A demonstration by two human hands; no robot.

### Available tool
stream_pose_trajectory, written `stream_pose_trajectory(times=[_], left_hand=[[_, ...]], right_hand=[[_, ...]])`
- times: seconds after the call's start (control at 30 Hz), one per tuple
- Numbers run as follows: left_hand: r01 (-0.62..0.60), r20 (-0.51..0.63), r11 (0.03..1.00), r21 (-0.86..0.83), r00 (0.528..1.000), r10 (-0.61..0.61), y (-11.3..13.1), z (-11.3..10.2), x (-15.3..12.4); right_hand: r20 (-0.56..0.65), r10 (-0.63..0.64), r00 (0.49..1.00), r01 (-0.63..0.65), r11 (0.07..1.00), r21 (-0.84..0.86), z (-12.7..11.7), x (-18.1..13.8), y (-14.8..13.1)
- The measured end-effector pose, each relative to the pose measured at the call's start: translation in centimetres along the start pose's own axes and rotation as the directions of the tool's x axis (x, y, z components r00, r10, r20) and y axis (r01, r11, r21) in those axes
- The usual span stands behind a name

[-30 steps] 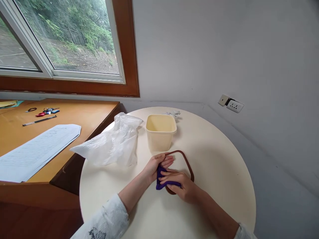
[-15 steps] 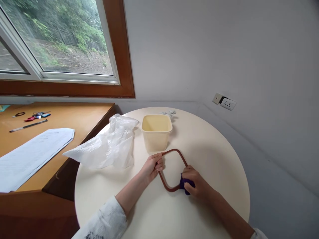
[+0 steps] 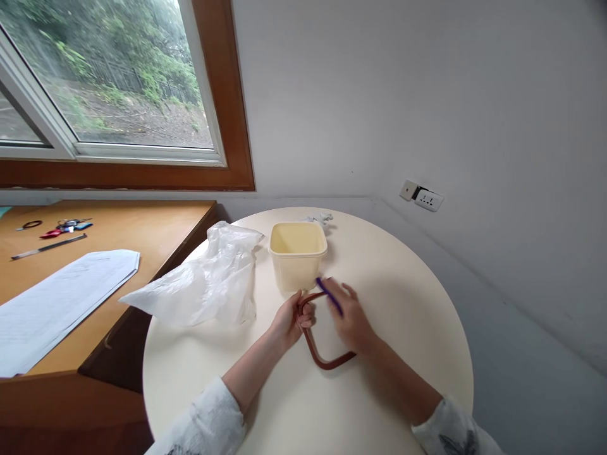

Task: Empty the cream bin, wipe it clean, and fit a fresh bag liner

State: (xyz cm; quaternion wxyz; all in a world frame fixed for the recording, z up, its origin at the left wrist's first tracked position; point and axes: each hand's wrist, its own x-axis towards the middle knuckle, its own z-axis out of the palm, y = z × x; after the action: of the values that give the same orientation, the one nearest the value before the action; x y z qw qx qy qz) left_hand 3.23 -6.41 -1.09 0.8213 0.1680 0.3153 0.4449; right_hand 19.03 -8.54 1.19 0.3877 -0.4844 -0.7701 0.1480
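A round cream worktop (image 3: 403,303) sits below a window. The left hand (image 3: 291,316) is closed around a corner of the brown ring (image 3: 327,364), just in front of the tub (image 3: 298,253). The right hand (image 3: 351,319) presses a purple cloth (image 3: 328,294) onto the ring's far side.

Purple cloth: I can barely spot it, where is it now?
In the head view the purple cloth is held in the right hand at the far edge of the brown ring, just in front of the cream tub.
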Motion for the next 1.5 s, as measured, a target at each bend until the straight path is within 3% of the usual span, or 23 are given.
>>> stream_pose_trajectory(times=[0.07, 0.13, 0.43, 0.77, 0.9, 1.23, 1.37, 1.5], left_hand=[[0.005, -0.027, 1.0, 0.014, 1.0, -0.004, 0.0, 0.1, -0.1], [0.011, -0.055, 0.999, 0.031, 0.998, -0.009, 0.1, 0.2, -0.2], [-0.089, -0.054, 0.985, 0.147, 0.994, 0.098, -0.4, 0.8, -0.4], [-0.193, -0.112, 0.949, 0.25, 0.968, 0.227, -1.1, 1.0, -0.7], [-0.206, -0.15, 0.935, 0.289, 0.955, 0.257, -1.3, 1.1, -0.8], [-0.234, -0.179, 0.924, 0.303, 0.938, 0.296, -1.5, 1.2, -1.1], [-0.229, -0.205, 0.929, 0.29, 0.934, 0.294, -1.4, 1.4, -1.0], [-0.236, -0.207, 0.933, 0.272, 0.932, 0.296, -1.3, 1.6, -1.1]], right_hand=[[0.223, -0.174, 0.959, 0.203, 0.972, -0.115, 1.7, -0.3, -1.2], [0.308, -0.203, 0.93, 0.274, 0.938, -0.21, 2.6, -0.5, -1.6], [0.358, 0.07, 0.931, 0.123, 0.865, -0.487, 0.2, -1.8, 2.3], [0.45, 0.216, 0.866, 0.04, 0.869, -0.494, -2.3, -3.9, 0.4], [0.422, 0.219, 0.88, 0.033, 0.858, -0.513, -2.8, -5.9, -0.1], [0.205, 0.04, 0.978, 0.085, 0.821, -0.565, -1.3, -11.2, -0.2], [0.155, -0.032, 0.987, 0.122, 0.778, -0.617, -0.5, -12.6, -1.3], [0.187, -0.051, 0.981, 0.159, 0.764, -0.625, 0.2, -13.2, -2.4]])
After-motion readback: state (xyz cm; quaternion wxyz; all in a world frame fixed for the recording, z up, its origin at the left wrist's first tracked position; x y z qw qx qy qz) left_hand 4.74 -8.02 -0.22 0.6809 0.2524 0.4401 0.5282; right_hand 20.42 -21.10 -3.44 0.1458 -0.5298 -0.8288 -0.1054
